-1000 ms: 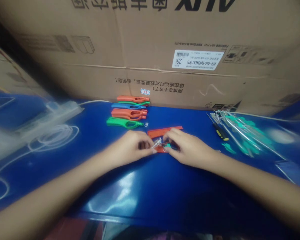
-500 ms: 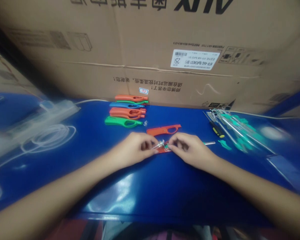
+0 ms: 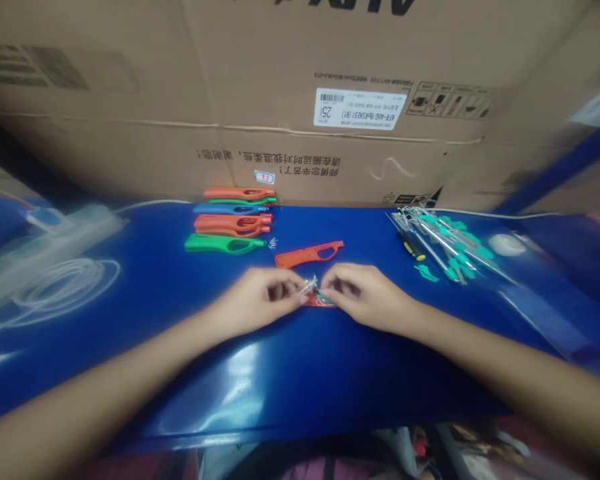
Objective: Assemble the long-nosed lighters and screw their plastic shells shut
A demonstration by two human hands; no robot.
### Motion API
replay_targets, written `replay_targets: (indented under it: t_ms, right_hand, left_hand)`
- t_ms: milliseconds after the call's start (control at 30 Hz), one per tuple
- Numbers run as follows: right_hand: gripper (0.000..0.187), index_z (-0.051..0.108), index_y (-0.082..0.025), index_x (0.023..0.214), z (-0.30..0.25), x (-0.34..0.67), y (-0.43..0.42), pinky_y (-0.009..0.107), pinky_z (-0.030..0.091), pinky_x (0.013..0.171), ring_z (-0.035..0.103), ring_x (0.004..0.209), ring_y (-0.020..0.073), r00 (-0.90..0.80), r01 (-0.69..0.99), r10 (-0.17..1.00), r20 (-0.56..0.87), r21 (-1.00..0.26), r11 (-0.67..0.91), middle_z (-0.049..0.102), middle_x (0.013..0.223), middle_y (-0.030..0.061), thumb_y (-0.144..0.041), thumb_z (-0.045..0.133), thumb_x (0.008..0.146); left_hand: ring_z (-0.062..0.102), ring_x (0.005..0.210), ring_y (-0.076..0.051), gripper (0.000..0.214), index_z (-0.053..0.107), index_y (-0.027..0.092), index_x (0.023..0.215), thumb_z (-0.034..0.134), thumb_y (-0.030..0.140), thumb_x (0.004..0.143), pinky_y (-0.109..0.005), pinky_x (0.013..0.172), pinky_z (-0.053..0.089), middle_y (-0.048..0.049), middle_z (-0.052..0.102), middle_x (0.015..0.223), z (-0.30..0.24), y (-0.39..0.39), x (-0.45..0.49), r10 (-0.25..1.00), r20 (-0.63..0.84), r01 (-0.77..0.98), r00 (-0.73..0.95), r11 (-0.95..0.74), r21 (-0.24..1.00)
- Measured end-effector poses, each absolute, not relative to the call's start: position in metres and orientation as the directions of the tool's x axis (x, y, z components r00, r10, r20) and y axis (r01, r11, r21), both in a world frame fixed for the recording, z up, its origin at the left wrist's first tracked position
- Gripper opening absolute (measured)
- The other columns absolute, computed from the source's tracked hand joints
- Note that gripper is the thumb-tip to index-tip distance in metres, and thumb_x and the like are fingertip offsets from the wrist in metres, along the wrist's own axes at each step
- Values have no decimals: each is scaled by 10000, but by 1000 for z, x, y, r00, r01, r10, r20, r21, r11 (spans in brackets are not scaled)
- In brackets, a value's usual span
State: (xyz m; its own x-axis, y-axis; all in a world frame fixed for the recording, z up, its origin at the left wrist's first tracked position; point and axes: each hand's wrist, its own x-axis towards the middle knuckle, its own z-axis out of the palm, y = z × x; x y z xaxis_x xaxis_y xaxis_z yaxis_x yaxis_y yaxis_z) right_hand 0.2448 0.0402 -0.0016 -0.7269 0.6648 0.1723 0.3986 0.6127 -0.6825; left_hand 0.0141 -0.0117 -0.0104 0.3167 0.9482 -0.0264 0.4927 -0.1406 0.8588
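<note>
My left hand is closed in a pinch on a small clear part with a shiny metallic end. Close beside it, the fingertips of my right hand are pinched together at that end; what they hold is too small to make out. Under both sets of fingertips lies an orange lighter shell half, mostly covered by the hands, with white wire and a green piece on it. Just behind the hands rests another orange shell half with a trigger opening.
Orange, blue and green lighter shells are stacked at back left. A pile of metal rods with green parts lies at right, near a black-and-yellow screwdriver. Coiled white cable is at left. A large cardboard box stands behind.
My right hand's fingertips have come closer to the clear part in my left hand. The rod that stuck out beyond my right hand no longer shows. The view has shifted to the right.
</note>
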Motion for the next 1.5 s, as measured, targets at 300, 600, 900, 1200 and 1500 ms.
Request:
replay_targets:
  t_ms: [300,600,900,1200,1500]
  right_hand:
    - [136,599,-181,880,-1,254,33,166,380,380,513,425,50,-567,435,817,-103,-880,190,603,683,-37,-314,620,900]
    - [246,491,-199,919,0,253,35,237,590,462,725,573,150,-569,202,760,-315,-949,-241,656,766,-32,-332,692,870]
    - [269,638,-160,892,-1,262,37,229,579,564,661,588,109,-565,281,765,-308,-944,-172,681,655,3,-410,728,845]
    - [156,657,-191,845,-3,259,31,238,589,609,630,607,100,-523,294,845,-109,-954,59,656,748,6,-344,674,872]
    - [205,660,-194,875,-11,259,30,240,590,580,627,676,121,-546,300,830,-113,-952,68,629,813,19,-396,694,861]
  left_hand:
    - [452,555,-87,297,774,162,975,684,426,875,-195,517,350,-14,683,717,-20,-11,20,970,88,492,227,-192,849]
    - [470,564,-87,277,776,171,971,680,418,888,-196,525,363,-14,703,740,-21,-13,23,973,88,505,215,-188,842]
    - [494,579,-91,241,793,188,955,692,395,884,-201,531,370,-17,704,754,-19,-16,27,982,105,493,154,-169,853]
    - [541,584,-96,217,805,213,962,671,377,916,-203,527,390,-25,735,815,-15,-22,29,972,124,515,197,-211,831]
    - [613,635,-109,204,804,246,1037,677,359,923,-205,554,433,-29,754,870,-18,-23,28,958,175,504,229,-270,820]
